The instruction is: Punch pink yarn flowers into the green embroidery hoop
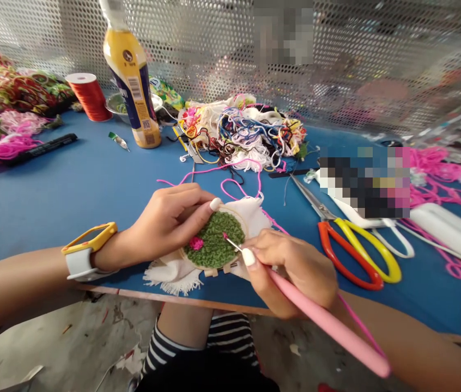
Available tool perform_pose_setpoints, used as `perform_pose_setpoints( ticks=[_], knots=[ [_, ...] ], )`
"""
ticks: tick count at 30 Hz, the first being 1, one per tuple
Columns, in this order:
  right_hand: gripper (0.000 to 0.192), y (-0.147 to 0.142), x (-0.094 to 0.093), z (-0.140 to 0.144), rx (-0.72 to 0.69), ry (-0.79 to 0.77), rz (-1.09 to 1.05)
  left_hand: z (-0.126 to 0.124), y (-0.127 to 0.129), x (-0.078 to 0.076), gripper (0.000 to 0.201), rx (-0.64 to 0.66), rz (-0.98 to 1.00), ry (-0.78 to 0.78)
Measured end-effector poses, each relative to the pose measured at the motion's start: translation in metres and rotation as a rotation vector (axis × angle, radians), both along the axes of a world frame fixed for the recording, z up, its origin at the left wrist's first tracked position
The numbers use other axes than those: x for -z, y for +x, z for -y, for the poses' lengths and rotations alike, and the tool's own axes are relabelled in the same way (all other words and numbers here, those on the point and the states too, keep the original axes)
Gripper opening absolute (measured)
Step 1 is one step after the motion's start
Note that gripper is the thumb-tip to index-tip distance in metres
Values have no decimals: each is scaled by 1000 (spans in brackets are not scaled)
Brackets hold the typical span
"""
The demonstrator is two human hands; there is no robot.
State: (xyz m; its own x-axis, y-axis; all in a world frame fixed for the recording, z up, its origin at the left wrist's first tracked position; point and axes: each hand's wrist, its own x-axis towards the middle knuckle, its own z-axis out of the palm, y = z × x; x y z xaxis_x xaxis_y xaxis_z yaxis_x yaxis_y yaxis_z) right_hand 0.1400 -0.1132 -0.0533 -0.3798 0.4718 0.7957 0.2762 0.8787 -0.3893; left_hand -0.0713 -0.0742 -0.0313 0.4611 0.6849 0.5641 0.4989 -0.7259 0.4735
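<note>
In my right hand [291,264] is a pink-handled punch needle [328,318], its metal tip touching the stitched piece. Magenta yarn [361,321] trails along the handle. Under my left hand [177,218] lies a small round embroidery hoop [243,220], its rim held between thumb and fingers. Green loops [214,239] fill the hoop, with a magenta patch [196,243] on the left and a small magenta spot by the needle tip. White fringed cloth [173,277] spreads out around the hoop, near the table's front edge.
Right of my hands lie scissors [328,218] with red and yellow handles. Behind are a yarn heap [247,130], a yellow bottle [132,81] and a red thread spool [89,98]. A black marker [46,147] rests by yarn at left. Perforated metal [198,49] borders the blue table [91,201].
</note>
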Motion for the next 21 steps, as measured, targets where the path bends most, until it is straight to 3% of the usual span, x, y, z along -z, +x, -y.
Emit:
perform_pose_setpoints(
  ticks=[7,15,21],
  knots=[
    [23,5,-3,-3,-16,-51,42,-3,0,3,20,3,7,-21],
    [21,-3,2,-3,50,116,199,-1,3,3,20,-60,39,-57],
    [17,-11,1,-7,149,119,269,8,4,-4,19,-24,2,-11]
  ],
)
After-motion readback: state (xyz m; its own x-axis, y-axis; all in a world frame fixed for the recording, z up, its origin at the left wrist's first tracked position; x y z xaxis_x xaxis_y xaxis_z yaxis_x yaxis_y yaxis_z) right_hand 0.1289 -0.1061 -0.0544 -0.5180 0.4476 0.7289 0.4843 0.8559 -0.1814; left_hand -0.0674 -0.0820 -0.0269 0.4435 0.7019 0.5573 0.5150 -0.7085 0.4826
